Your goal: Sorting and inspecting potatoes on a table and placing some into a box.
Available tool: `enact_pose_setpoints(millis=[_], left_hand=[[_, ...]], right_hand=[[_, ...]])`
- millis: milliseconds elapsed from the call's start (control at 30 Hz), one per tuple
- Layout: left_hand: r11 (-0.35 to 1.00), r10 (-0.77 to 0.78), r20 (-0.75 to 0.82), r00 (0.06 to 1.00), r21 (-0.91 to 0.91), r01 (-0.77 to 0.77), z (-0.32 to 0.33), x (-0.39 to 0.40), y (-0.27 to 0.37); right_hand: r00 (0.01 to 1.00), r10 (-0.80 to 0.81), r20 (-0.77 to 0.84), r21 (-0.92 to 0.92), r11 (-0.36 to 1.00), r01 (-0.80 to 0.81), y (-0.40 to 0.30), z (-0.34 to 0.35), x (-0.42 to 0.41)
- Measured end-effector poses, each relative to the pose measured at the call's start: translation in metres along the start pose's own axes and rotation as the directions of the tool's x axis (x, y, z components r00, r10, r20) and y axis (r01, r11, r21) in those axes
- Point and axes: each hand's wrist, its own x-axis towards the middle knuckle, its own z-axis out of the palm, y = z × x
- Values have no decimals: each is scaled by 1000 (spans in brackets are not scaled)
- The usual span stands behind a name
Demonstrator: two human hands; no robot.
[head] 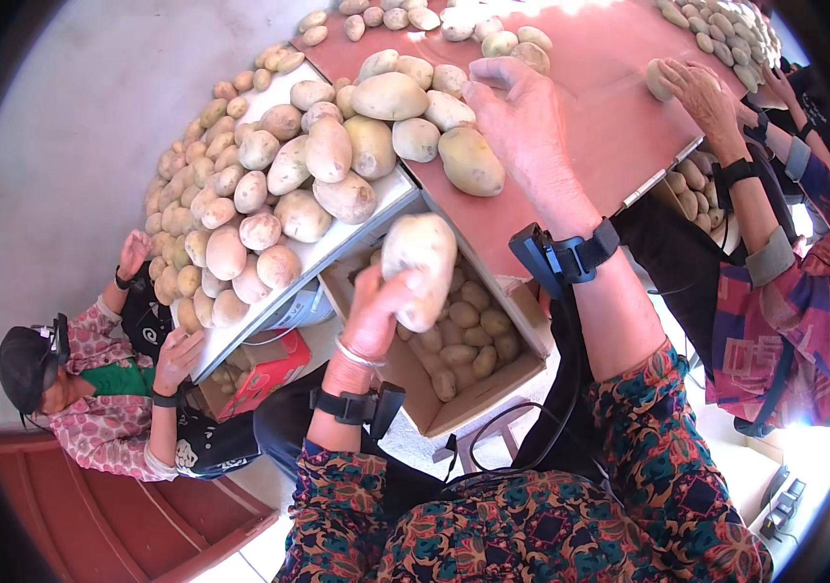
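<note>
My left hand (377,310) grips a large pale potato (422,251) above an open cardboard box (484,397). Inside the box lie several smaller potatoes (462,315). My right hand (521,120) is over the red tabletop (590,102), thumb and forefinger apart, with nothing seen between them. Its fingertips are close to the edge of a potato heap (327,149); whether they touch one is unclear. A big yellowish potato (471,162) rests on the red surface just left of my right wrist. Both my wrists wear black straps with devices.
At left, a person in a cap (25,368) has hands by the heap, near a red box (269,375) of potatoes. On the right, another person's hand (699,91) touches a potato (657,80). More potatoes (725,36) are piled beyond. A black cable (491,466) hangs by my lap.
</note>
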Motion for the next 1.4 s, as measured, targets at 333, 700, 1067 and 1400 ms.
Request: enact_pose_setpoints(millis=[333,700,1067,1400], left_hand=[[924,253,-215,943,-236,-302,-13,3,32],[893,435,-206,876,225,-391,67,26,63],[836,548,-260,795,130,-534,26,22,19],[888,436,-426,793,62,-455,-16,15,36]], right_hand=[[999,-20,-41,-34,999,19,-7,-9,-1],[684,-116,720,247,964,-96,-30,-22,-20],[881,268,390,555,695,-457,-16,-35,-4],[935,338,106,187,917,-352,9,-40,17]])
